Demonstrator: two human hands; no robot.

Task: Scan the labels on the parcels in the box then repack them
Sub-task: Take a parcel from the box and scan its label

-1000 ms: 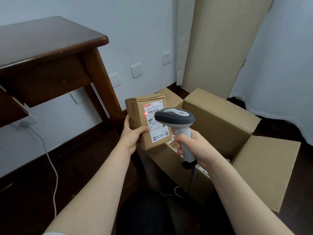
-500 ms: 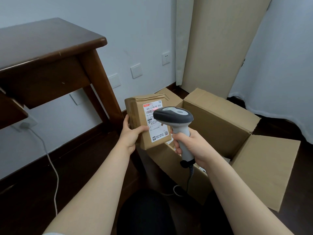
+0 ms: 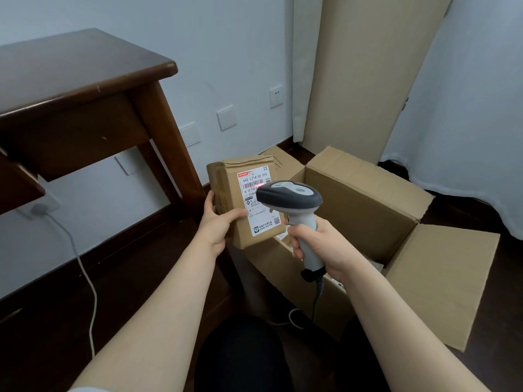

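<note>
My left hand [image 3: 219, 224] grips a small brown cardboard parcel [image 3: 226, 188] upright by its left edge, its white shipping label [image 3: 261, 222] facing me. My right hand [image 3: 319, 244] is shut on the handle of a grey and white barcode scanner [image 3: 288, 198], whose head points at the label. A red scan line glows across the barcode near the label's top. Behind and to the right stands the large open cardboard box [image 3: 368, 210], flaps spread. Bits of white paper or other parcels show inside it beside my right wrist; most of its inside is hidden.
A dark wooden table [image 3: 85, 89] stands at the left, its leg close behind the parcel. A white cable [image 3: 85, 275] runs from a wall plug down over the dark floor. A tall cardboard sheet [image 3: 362, 75] leans on the wall behind the box, white curtains beside it.
The parcel and scanner stay almost where they were. The red light sat as a dot left of the label, went out, and now lies as a line across the barcode.
</note>
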